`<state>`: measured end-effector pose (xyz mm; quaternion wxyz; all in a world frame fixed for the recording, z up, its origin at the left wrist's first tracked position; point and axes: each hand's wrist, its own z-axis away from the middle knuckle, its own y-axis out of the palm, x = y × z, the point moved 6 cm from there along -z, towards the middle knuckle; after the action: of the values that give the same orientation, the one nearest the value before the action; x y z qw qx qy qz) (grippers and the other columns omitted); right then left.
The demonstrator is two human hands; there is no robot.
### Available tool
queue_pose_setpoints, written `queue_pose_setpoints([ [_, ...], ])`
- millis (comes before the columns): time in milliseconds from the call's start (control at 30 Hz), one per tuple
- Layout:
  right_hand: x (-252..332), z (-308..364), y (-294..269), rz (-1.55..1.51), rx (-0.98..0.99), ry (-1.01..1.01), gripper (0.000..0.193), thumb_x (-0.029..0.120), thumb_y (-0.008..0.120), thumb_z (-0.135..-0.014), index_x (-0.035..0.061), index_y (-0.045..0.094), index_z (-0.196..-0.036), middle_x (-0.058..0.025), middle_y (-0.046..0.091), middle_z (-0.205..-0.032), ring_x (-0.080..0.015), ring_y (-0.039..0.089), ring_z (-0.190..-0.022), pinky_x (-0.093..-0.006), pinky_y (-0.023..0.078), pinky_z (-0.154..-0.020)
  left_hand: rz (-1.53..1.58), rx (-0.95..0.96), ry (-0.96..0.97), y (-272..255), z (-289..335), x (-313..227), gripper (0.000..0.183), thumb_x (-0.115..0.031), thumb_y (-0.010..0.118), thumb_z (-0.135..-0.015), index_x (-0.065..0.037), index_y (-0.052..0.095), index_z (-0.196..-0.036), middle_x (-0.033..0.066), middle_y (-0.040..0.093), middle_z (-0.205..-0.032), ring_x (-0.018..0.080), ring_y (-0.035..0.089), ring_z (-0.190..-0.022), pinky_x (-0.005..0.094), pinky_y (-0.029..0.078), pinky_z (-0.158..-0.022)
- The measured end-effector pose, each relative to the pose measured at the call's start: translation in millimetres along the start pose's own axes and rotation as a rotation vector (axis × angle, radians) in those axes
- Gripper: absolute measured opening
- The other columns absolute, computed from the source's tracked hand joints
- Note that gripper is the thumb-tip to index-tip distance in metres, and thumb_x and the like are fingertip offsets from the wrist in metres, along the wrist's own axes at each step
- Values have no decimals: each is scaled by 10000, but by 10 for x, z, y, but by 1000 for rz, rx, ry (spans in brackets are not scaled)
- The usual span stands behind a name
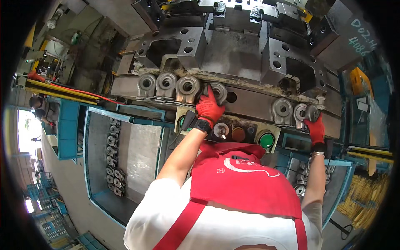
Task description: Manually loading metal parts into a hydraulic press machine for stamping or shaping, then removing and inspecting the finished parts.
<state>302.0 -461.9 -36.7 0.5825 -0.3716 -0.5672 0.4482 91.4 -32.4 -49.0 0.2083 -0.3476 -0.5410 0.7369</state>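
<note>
My left hand (210, 107), in a red glove, grips a grey ring-ended metal forging (219, 92) at the edge of the press bed, one finger laid along its ring. Left of it stand stacks of like forgings, among them a brownish one (187, 86) and a greyer one (166, 82). At the right, my red-gloved right hand (315, 128) is closed on another ring-ended metal forging (312, 112). Beside that hand lie two more, a nearer ring (299, 113) and a stack (283, 110). The gloves hide part of both held forgings.
Heavy steel die blocks (191, 43) rise beyond the bed. Before my body sits a control panel with a green button (266, 140). A blue-framed bin (87, 166) with rows of forgings stands left, another bin (338, 183) right. A person (43, 110) is far left.
</note>
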Motion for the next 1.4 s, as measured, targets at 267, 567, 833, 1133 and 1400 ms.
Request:
queue_pose_setpoints([
  [267, 403, 841, -364, -611, 99, -1, 969, 253, 770, -590, 40, 239, -1371, -192, 519, -1162, -242, 528, -1022, -324, 434, -830, 17, -98, -4, 3, 65, 40, 1010, -522, 668, -613, -37, 193, -1361, 241, 504, -1024, 379, 526, -937, 437, 443, -779],
  [567, 2629, 1101, -753, -794, 145, -527, 888, 193, 761, -554, -18, 323, -1296, -192, 530, -1115, -315, 516, -1022, -367, 399, -865, 609, -387, 371, -837, 601, 316, 681, -262, 655, -742, 64, 353, -1258, 256, 438, -1216, 380, 424, -1137, 399, 333, -968],
  [833, 4283, -281, -799, -137, -197, -418, 1057, 535, 703, -562, 14, 239, -1355, -248, 537, -1053, -353, 523, -1004, -373, 407, -861, 860, -686, 3, -1093, 592, 1588, 592, -76, 618, -755, 58, 354, -1268, 230, 432, -1245, 317, 418, -1159, 365, 307, -982],
  [1133, 5271, -1759, -483, 74, -19, -180, 1103, 554, 677, -579, 41, 124, -1383, -211, 442, -1270, -314, 455, -1162, -379, 381, -946, 1043, -719, -228, -597, 753, 2659, 535, -4, 537, -810, 46, 322, -1297, 195, 381, -1321, 263, 377, -1220, 348, 282, -1015],
  [1400, 5456, -2327, 82, 245, 117, -198, 909, 599, 638, -616, 49, 340, -1275, -149, 471, -1263, -260, 483, -1133, -357, 385, -934, 1171, -661, -395, -155, 867, 2882, 469, -7, 470, -871, 20, 312, -1311, 154, 369, -1338, 217, 374, -1220, 310, 309, -1004],
])
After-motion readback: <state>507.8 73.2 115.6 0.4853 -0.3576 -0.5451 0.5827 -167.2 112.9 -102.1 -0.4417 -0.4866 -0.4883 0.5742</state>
